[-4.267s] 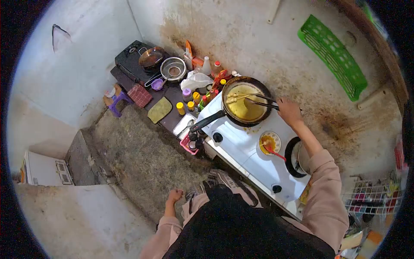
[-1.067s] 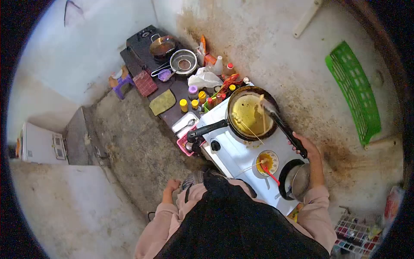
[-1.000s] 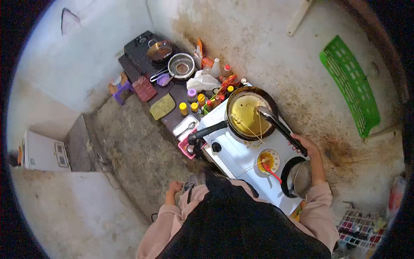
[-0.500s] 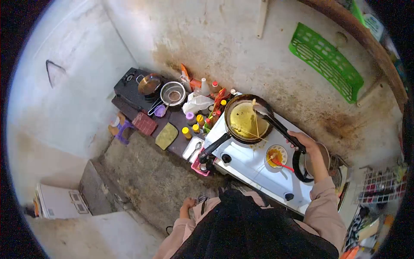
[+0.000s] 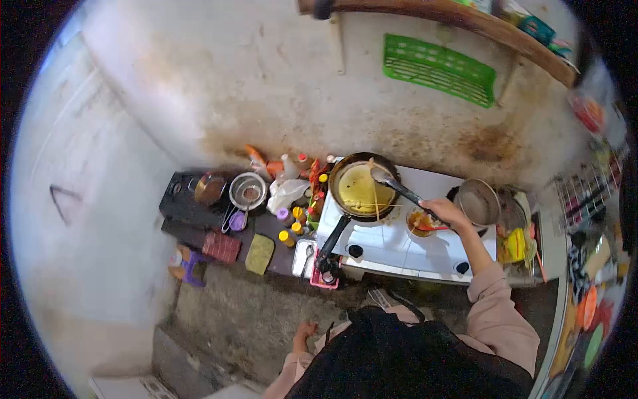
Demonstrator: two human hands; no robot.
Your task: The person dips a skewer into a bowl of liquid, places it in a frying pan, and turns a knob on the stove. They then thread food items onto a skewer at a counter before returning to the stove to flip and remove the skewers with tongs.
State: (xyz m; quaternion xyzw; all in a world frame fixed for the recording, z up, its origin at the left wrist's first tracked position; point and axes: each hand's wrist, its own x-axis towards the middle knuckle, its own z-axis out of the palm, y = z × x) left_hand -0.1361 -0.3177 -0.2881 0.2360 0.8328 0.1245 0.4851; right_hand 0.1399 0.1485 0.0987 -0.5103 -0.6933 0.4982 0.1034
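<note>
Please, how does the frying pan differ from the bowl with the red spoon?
The frying pan is large and dark, the bowl small and pale.
The frying pan has a long black handle; the bowl shows none.
The frying pan holds yellow liquid, the bowl something orange and a red spoon.
Both are round and stand on the white stove.

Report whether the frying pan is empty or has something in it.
Not empty: yellow liquid covers most of the bottom of the frying pan, and a thin stick stretches across it. Its depth cannot be told.
</note>
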